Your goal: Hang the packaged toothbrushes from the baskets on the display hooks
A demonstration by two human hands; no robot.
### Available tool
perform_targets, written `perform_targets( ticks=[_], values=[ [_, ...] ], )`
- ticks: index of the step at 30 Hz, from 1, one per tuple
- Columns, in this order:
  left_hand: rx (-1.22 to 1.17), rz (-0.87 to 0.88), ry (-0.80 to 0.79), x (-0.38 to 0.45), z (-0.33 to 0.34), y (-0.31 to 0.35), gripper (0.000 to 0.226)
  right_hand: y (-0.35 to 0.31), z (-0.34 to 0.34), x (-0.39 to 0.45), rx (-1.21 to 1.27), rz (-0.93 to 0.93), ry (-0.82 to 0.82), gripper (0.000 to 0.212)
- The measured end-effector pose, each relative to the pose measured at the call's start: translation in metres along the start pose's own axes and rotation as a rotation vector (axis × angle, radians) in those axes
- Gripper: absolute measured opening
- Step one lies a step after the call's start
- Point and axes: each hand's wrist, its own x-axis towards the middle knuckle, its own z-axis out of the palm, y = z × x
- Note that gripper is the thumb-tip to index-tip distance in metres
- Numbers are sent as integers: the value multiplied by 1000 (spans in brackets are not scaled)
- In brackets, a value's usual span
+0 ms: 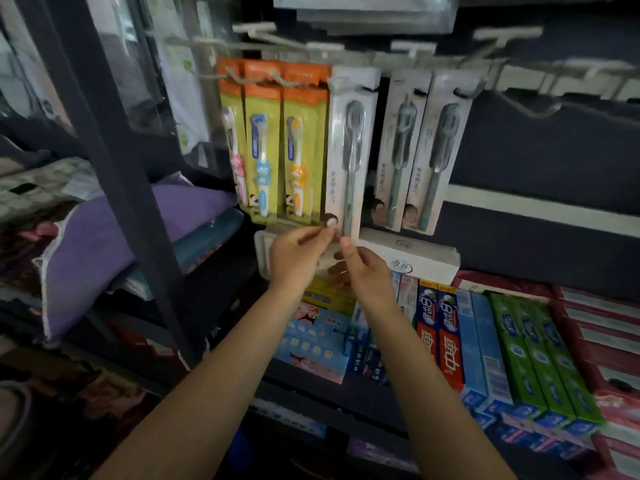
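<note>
Toothbrush pack (350, 150): white, long, upright against the display, top edge at a hook (364, 88), bottom edge down between both hands.
Seating on the hook: unclear; hang hole blurred, so threaded or merely resting cannot be told.
Left hand (298, 254): pinching the lower left corner of the pack, thumb in front.
Right hand (367, 268): pinching the lower right edge, fingertip up against the card.
Neighbours to the left: three orange-and-yellow children's packs (273, 147), touching the white pack's edge.
Neighbours to the right: two grey packs (424, 150), near but apart, on a separate hook.
Below: white box (415, 258) and rows of toothpaste boxes (519, 348) on the shelf.
Baskets: not in view.
Risk, letting go early: if the hole is not over the hook's upturned tip, likely drop onto the boxes below.
Risk, grip at the bottom only: little control of the top, so likely tilt or swing, knocking the children's packs askew.
Risk, crowding: tight fit on the left, possible snag of the card edge behind the neighbouring pack.
Safer course, as a judgement: check of the top before release.
</note>
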Motion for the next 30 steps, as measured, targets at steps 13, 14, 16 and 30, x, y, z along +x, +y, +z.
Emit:
perform_targets(
  ticks=[13,14,16,30],
  values=[
    [747,370,-266,-149,-40,-96,25,106,-83,-150,-491,-268,-345,26],
    [766,348,-284,-163,-42,-99,27,115,-85,-161,-626,-304,-339,24],
    [800,317,-315,-192,-45,-104,33,128,-91,-183,-767,-311,-318,20],
    [650,79,-484,-463,-77,-135,37,152,-187,-428,-908,-63,-268,25]
  ],
)
